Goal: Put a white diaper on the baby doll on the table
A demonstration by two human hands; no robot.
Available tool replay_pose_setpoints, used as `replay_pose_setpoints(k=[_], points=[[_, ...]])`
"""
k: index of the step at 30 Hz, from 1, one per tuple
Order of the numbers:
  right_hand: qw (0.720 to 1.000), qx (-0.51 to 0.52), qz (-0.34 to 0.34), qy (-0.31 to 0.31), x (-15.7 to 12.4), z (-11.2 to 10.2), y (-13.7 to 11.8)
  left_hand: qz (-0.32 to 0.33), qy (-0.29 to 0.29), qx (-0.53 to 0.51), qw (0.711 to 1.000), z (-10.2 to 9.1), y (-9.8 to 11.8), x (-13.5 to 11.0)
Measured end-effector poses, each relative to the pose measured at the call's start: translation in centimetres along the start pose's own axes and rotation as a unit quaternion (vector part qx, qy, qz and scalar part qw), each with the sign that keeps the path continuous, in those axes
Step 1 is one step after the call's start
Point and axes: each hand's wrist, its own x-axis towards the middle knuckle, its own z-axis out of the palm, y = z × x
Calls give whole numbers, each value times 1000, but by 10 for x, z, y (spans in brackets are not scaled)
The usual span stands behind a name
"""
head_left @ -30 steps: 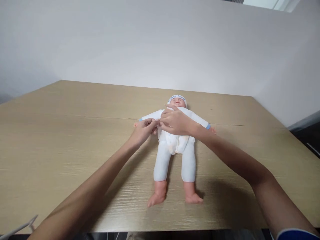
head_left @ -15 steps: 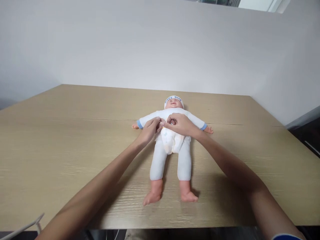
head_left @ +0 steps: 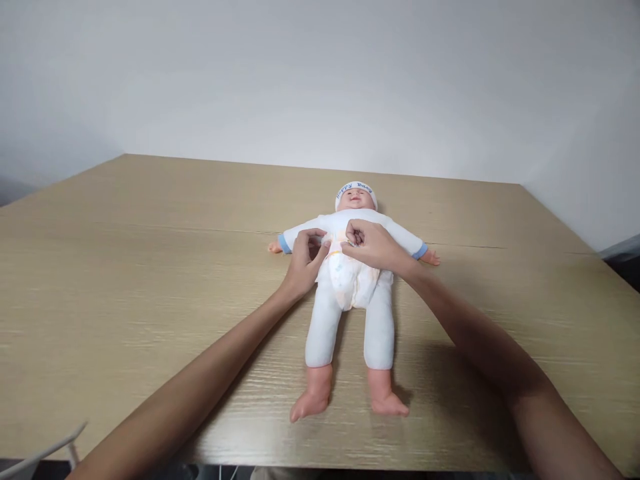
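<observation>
Pale wood grain runs across the tabletop, where a doll lies face up, its smooth pinkish feet toward the near side and its white cloth legs parted. Beyond them, a white disposable diaper with faint printed patches and an orange stripe wraps the doll's middle, directly ahead, its long axis running away from the near side. Both hands flank its upper edge, about equally close: the left hand appears to pinch the border between thumb and index finger; the right hand reaches farther over the middle, fingers curled, its grip impossible to confirm. Farther back: blue-cuffed sleeves, a rounded white cap lettered in blue and a gray wall.
</observation>
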Motion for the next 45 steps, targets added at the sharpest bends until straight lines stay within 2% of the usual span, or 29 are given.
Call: replay_pose_setpoints(k=[2,4,6,8,9,10,12,14,16,20,23,27,33,40,45], points=[[1000,-2,-2,10,1,-1,3,27,44,42,998,-3,12,-5],[998,-27,-17,48,-2,-1,0,57,67,77,993,-10,29,-14],[990,-58,-47,116,-15,1,-10,79,35,88,992,-19,48,-29],[982,-76,-82,154,-43,6,-23,96,-53,93,990,-28,66,-47],[982,-80,-96,141,-61,9,-30,107,-109,100,983,-33,72,-56],[985,-83,-114,101,-81,13,-35,121,-162,114,973,-36,78,-65],[983,-89,-158,-29,-121,20,-40,142,-239,149,949,-43,84,-78],[976,-114,-155,-101,-152,22,-36,144,-268,181,935,-47,83,-84],[981,-142,-94,-91,-167,19,-26,123,-272,205,932,-49,77,-83],[982,-181,48,15,-160,11,-12,67,-276,218,934,-45,68,-73],[975,-201,83,53,-149,18,-15,29,-244,197,949,-36,69,-69],[975,-200,62,75,-146,34,-19,8,-223,187,957,-26,70,-69],[973,-206,6,104,-151,46,-8,60,-209,213,952,-20,63,-72],[973,-213,-21,84,-155,47,-13,133,-205,180,953,-24,56,-74],[976,-211,-4,57,-154,46,-18,123,-205,164,957,-26,56,-74]])
